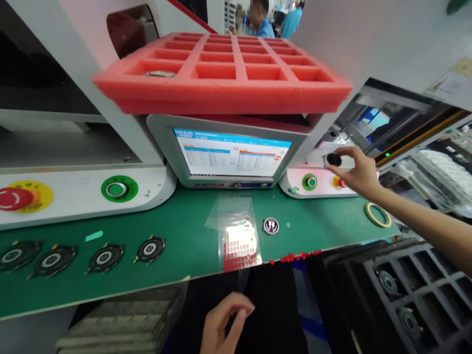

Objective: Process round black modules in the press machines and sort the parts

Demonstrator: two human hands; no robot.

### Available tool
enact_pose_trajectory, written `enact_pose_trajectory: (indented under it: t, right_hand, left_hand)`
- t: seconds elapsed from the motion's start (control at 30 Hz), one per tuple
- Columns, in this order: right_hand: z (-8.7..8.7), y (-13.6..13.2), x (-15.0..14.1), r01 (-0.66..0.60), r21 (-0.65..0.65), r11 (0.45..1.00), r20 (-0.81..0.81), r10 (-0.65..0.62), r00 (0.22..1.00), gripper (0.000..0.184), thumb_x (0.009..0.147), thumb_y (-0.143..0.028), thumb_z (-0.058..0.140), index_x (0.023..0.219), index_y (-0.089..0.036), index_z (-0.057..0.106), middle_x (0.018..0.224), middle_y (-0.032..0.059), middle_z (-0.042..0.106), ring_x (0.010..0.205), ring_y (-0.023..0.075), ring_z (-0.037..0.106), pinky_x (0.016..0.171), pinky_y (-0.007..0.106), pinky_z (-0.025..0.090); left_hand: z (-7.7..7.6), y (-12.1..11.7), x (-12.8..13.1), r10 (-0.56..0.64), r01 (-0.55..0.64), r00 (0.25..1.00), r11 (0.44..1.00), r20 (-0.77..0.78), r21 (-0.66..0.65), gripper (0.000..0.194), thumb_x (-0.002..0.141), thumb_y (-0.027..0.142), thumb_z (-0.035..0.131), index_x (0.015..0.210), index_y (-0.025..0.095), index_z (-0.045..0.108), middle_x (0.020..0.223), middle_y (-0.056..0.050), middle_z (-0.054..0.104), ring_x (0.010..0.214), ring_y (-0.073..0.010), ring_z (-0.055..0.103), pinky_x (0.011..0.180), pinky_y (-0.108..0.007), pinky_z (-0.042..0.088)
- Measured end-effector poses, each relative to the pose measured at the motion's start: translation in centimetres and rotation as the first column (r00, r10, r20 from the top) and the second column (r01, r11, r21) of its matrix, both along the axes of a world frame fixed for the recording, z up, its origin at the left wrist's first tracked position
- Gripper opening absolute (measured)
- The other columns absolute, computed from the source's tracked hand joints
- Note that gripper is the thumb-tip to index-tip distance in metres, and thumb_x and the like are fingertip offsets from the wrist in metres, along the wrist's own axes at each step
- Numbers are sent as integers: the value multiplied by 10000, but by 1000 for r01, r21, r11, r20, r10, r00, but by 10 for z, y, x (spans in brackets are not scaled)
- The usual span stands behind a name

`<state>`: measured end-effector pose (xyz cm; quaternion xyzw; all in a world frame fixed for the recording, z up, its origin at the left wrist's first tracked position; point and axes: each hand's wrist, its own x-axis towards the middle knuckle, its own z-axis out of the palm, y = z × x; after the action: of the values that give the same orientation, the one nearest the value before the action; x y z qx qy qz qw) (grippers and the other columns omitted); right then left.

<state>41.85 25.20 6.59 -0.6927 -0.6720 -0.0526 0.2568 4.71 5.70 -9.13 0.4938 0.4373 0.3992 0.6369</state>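
Note:
My right hand (357, 172) reaches out to the right, its fingers pinched on a small round black part (333, 159) held over the white machine base (320, 169). My left hand (221, 324) hangs below the front edge of the green bench (184, 250), its fingers loosely curled with nothing visible in them. On the bench lie a clear sheet of small red stickers (239, 241), a round silver part (271, 225) and a row of several black round parts (105, 257).
A red foam tray (221, 73) sits on top of a monitor (232, 155). Green buttons (117, 189) and a red emergency stop (16, 197) are on the white panels. A tape ring (377, 214) lies right. A black compartment tray (405, 290) sits lower right. People stand far behind.

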Motion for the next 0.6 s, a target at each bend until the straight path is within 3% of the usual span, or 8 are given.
enact_pose_trajectory:
  t: [0.07,0.17,0.23,0.3,0.37,0.47,0.5,0.6]
  right_hand:
    - [-15,-62,-50,-287,-39,957,-43,285,958,351,788,-434,710,1051,-261,554,1101,89,678,1062,272,638,960,446,496]
    - [-36,-131,-128,-715,-227,661,-202,686,699,236,846,-409,660,1016,-296,541,1091,54,686,1012,218,650,892,389,535]
    - [-44,-150,-163,-796,-271,542,-294,741,604,231,850,-401,660,996,-275,534,1073,60,688,981,208,648,857,368,544]
    - [-49,-147,-176,-808,-343,479,-360,728,584,290,821,-422,690,1003,-256,537,977,46,697,908,199,657,775,330,553]
    - [-52,-129,-170,-725,-442,528,-315,666,677,288,824,-427,683,1006,-247,549,934,31,693,888,194,662,757,310,545]
    - [-64,-92,-145,-461,-502,732,-99,482,871,282,845,-380,657,1041,-209,548,1105,111,655,1034,262,632,871,388,514]
    - [-70,-82,-139,-399,-502,767,-54,433,900,328,826,-376,677,1058,-188,542,1131,147,639,1054,298,618,872,423,508]
    - [-92,-66,-133,-342,-512,788,-22,386,922,389,786,-341,712,1076,-153,533,1100,178,637,1040,340,608,832,451,509]
  left_hand:
    - [22,7,19,20,72,951,956,309,-285,384,882,509,536,958,166,691,879,-103,708,803,-208,658,739,-306,536]
    - [49,18,48,220,231,755,793,618,-564,499,856,578,522,1076,146,642,1010,-128,699,903,-235,668,779,-351,549]
    - [61,23,59,386,212,710,680,589,-702,377,913,462,474,963,129,644,896,-98,688,809,-188,666,707,-302,547]
    - [67,23,58,506,127,717,583,481,-803,316,946,333,426,812,121,620,715,-47,629,611,-116,604,549,-209,486]
    - [65,21,48,529,107,725,548,442,-830,347,951,287,401,711,119,586,617,-17,555,472,-68,488,430,-160,373]
    - [53,14,23,465,75,748,648,473,-758,324,908,305,479,669,111,582,665,-27,567,453,-49,429,391,-154,311]
    - [49,11,15,449,28,766,691,460,-722,289,876,315,534,682,110,594,696,-30,583,469,-50,438,398,-158,322]
    - [35,5,-4,410,-103,844,756,346,-646,252,796,367,647,854,122,655,746,-28,616,504,-70,462,417,-183,358]
